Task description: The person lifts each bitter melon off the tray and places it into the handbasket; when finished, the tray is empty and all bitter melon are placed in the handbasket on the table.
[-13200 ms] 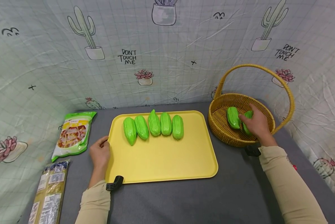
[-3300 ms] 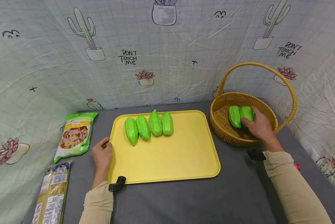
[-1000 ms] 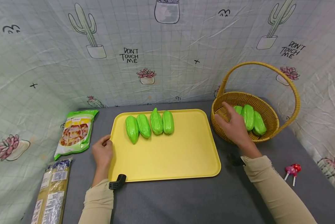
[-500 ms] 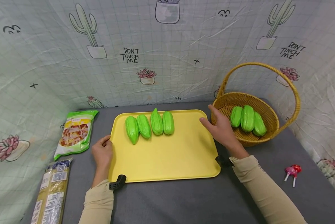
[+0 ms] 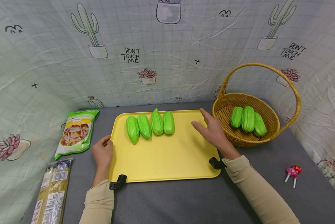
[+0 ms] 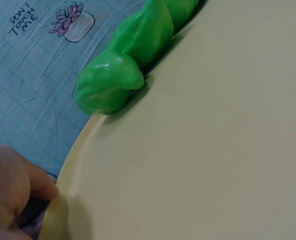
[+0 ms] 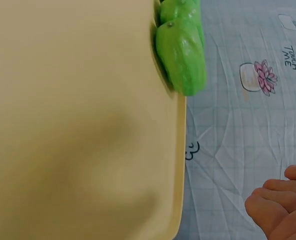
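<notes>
While its fingers stretch out loose and slightly spread, the right hand hangs empty over the right part of the yellow tray, palm down, pointing toward the row of green gourds, with its beige sleeve running back to the near right. The right wrist view shows the fingertips bare, beyond the tray's edge, with the nearest gourd lying apart from them. The left hand rests at the tray's left rim, fingers curled, thumb and fingers pinching the edge; the left wrist view shows them clamped on the rim. The tray is smooth, matte plastic, a rounded rectangle with a low raised lip. Four gourds lie side by side along its far edge, glossy, ribbed and oblong, tapering at the ends. To the right stands a round woven basket with a tall arched handle, holding three more gourds. Everything sits on a grey, felt-like table. On the left lie a shiny snack bag and a long packet; on the right, two pink lollipops.
</notes>
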{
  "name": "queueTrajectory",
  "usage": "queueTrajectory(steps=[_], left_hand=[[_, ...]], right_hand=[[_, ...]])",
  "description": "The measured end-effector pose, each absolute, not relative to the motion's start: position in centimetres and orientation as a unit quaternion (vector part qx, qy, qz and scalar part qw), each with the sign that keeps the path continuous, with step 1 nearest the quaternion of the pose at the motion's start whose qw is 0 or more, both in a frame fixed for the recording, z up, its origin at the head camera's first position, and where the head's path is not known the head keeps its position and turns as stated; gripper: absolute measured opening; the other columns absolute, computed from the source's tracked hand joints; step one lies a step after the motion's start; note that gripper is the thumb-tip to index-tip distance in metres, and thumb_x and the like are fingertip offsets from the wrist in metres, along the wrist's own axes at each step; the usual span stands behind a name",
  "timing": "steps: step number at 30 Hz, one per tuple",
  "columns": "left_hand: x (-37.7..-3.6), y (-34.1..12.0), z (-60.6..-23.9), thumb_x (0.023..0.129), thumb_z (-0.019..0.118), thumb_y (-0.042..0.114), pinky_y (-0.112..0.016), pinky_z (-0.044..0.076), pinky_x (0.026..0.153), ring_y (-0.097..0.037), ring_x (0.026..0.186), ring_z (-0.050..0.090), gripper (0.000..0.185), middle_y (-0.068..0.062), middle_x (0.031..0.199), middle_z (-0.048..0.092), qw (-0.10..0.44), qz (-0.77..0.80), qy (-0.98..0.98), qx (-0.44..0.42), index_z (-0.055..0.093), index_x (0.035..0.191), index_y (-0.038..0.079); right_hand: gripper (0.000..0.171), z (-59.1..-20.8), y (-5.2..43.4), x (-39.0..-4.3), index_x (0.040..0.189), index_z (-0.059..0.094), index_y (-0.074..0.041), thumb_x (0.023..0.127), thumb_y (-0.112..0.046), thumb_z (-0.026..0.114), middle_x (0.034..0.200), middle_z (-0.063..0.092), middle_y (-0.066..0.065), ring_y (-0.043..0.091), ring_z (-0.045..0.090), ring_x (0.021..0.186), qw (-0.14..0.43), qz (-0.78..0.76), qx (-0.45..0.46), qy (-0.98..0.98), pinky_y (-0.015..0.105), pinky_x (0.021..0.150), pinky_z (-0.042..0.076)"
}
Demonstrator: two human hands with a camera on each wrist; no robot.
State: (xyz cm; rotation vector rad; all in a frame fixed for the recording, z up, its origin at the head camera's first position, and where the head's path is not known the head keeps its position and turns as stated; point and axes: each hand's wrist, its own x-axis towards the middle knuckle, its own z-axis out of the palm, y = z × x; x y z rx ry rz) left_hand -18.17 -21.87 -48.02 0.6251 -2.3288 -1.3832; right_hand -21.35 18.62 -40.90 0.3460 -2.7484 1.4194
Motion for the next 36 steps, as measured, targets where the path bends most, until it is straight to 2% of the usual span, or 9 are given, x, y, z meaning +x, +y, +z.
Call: queueTrajectory(steps=[7, 16, 31, 36], left_hand=[[-18.0, -21.8, -47.9, 0.102, 0.049, 0.004, -0.003, 0.034, 0.066, -0.037, 0.109, 0.065, 0.034, -0.029, 0.126, 0.068, 0.178, -0.494, -0.821, 0.224, 0.069, 0.128, -0.005], [-18.1, -21.9, -47.9, 0.102, 0.050, 0.007, -0.004, 0.035, 0.067, -0.036, 0.109, 0.066, 0.034, -0.027, 0.124, 0.069, 0.183, -0.486, -0.825, 0.225, 0.070, 0.128, -0.004], [-18.3, -21.8, -48.0, 0.101, 0.050, 0.005, -0.003, 0.035, 0.067, -0.034, 0.105, 0.066, 0.033, -0.027, 0.122, 0.070, 0.189, -0.484, -0.825, 0.223, 0.071, 0.125, -0.004], [-18.4, -21.9, -48.0, 0.101, 0.051, 0.005, -0.002, 0.035, 0.068, -0.034, 0.108, 0.066, 0.032, -0.027, 0.123, 0.070, 0.192, -0.484, -0.824, 0.226, 0.071, 0.124, -0.004]], right_hand=[[0.080, -41.3, 17.9, -21.4, 0.163, 0.024, -0.006, 0.101, -0.041, 0.062, 0.169, 0.024, 0.018, 0.037, 0.026, 0.155, -0.009, 0.463, 0.102, -0.881, 0.052, 0.123, 0.030], [0.080, -42.1, 16.7, -22.0, 0.162, 0.026, -0.004, 0.101, -0.041, 0.063, 0.167, 0.026, 0.020, 0.041, 0.033, 0.151, -0.023, 0.472, 0.099, -0.876, 0.051, 0.121, 0.034], [0.081, -43.6, 12.8, -23.0, 0.161, 0.024, 0.000, 0.100, -0.032, 0.067, 0.167, 0.026, 0.022, 0.038, 0.030, 0.153, -0.079, 0.492, 0.086, -0.863, 0.049, 0.121, 0.035], [0.084, -44.2, 11.9, -23.3, 0.161, 0.025, -0.001, 0.098, -0.034, 0.069, 0.166, 0.028, 0.023, 0.039, 0.033, 0.152, -0.090, 0.497, 0.078, -0.860, 0.049, 0.120, 0.036]])
